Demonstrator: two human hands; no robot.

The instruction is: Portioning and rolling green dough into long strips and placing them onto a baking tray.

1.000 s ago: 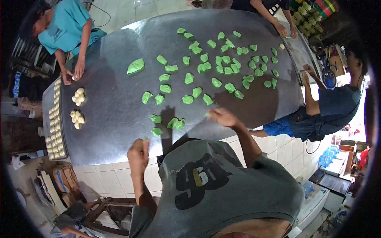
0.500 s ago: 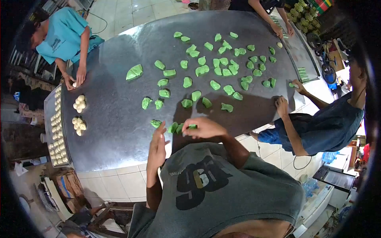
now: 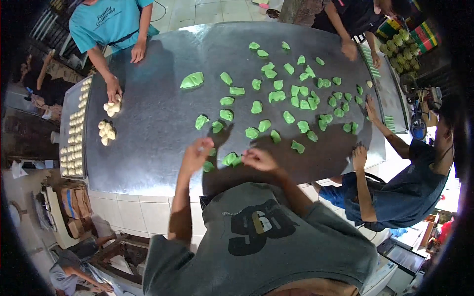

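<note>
Both my hands hover at the near side of the steel table, beside a small group of green dough pieces. My left hand is raised left of the group, its fingers bent and blurred. My right hand is just right of it, fingers curled, with any held item too small to make out. Many irregular green pieces lie scattered over the middle and right, and a larger green slab lies left of them.
A teal-shirted co-worker's hand touches cream dough balls beside another cluster. A tray holds several rows of balls. Two dark-shirted co-workers reach from the right and far right corner, near trays of green strips.
The view has shifted. My hands came together from wide apart. A green piece that was in my right hand now lies farther right. The right co-worker's hands moved onto the table.
</note>
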